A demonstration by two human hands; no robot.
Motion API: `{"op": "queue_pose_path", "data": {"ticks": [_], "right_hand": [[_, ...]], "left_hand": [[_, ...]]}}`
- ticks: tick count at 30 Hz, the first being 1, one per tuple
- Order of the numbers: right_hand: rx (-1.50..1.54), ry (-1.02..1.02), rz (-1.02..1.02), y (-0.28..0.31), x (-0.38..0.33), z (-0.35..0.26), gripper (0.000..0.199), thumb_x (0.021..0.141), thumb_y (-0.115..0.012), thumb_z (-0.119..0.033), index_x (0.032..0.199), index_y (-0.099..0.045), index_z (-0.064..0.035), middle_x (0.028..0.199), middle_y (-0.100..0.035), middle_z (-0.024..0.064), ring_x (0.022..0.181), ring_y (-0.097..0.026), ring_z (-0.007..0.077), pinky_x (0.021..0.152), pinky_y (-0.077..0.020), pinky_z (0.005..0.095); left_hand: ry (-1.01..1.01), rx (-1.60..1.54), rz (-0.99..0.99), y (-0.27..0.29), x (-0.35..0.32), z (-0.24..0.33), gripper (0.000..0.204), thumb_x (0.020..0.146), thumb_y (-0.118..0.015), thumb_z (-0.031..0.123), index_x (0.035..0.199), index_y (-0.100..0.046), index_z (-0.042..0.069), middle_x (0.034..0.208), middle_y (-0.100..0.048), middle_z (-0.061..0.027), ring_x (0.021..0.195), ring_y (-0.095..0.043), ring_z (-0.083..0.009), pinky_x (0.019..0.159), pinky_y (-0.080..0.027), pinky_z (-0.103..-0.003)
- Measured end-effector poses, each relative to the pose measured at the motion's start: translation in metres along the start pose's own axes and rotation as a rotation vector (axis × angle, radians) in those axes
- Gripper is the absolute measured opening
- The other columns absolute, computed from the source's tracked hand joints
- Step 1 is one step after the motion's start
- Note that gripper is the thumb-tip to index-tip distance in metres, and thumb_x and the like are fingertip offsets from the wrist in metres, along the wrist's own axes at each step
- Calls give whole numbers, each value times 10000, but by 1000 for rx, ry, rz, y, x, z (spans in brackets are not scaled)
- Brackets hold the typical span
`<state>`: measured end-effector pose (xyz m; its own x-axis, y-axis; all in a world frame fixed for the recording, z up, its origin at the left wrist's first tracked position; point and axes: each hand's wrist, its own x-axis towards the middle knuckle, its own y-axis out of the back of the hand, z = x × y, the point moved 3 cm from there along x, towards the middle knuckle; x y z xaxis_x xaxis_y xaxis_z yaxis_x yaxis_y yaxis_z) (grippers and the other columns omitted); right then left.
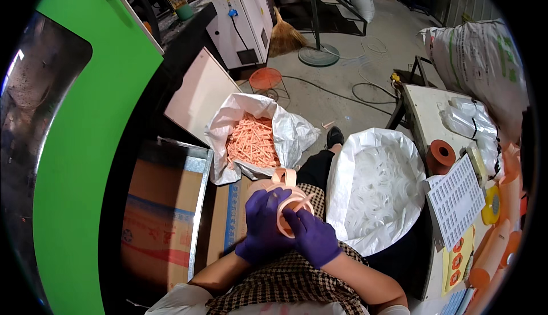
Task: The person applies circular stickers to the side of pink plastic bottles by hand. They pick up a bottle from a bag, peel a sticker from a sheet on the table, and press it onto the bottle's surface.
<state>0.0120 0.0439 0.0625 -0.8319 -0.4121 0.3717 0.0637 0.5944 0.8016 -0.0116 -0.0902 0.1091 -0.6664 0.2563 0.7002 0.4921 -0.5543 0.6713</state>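
Note:
In front of my lap my left hand [261, 218], in a purple glove, is wrapped round a peach-coloured hollow plastic piece [281, 229]. Its round open end faces up, and a looped part in the same colour [289, 177] stands out beyond my fingers. My right hand [315, 241], gloved alike, has its fingers closed at the rim of the opening. A thin peach strip [302, 202] shows across the opening beside those fingers; whether they pinch it or the rim is hidden.
Ahead stands a white sack [297, 129] holding many peach plastic sticks [254, 141]. To its right, another white sack [337, 201] holds clear rings [382, 184]. A green machine [85, 144] and cardboard box [157, 218] flank my left; a table [425, 109] with papers [456, 201] flanks my right.

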Motion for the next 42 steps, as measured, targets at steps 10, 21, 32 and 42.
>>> {"op": "queue_pose_path", "data": {"ticks": [10,21,32,42], "right_hand": [[378,-307,-480,-22,5,31,382,876,-658,-433,1040,-695,-90,943,-728,150,876,-692,361,788,-550,448],[497,-111,111,60,-3,36,502,875,-687,-96,1361,-610,-199,1319,-616,151,1030,-666,361,917,-530,404],[-449,-482,-286,65,-75,225,461,899,-594,-306,1346,-564,-198,1214,-610,108,998,-597,337,868,-502,457],[9,-366,92,95,-69,154,408,619,-898,-181,669,-537,1,968,-565,158,815,-593,322,678,-498,400]], "left_hand": [[7,-70,-145,-27,-27,-4,714,655,-817,306,1256,-555,24,1198,-627,-128,1118,-579,-319,1014,-392,-465],[419,-593,63,-31,39,-113,1085,691,-880,217,1549,-247,14,1181,-633,-121,1074,-634,-255,986,-507,-384],[94,-272,370,39,74,-131,1180,667,-891,205,1543,-135,-23,1384,-511,-166,1262,-518,-289,1110,-367,-424],[321,-380,-136,-9,-46,-97,676,626,-901,338,1168,-593,79,1069,-641,-95,998,-592,-326,929,-426,-445]]}}
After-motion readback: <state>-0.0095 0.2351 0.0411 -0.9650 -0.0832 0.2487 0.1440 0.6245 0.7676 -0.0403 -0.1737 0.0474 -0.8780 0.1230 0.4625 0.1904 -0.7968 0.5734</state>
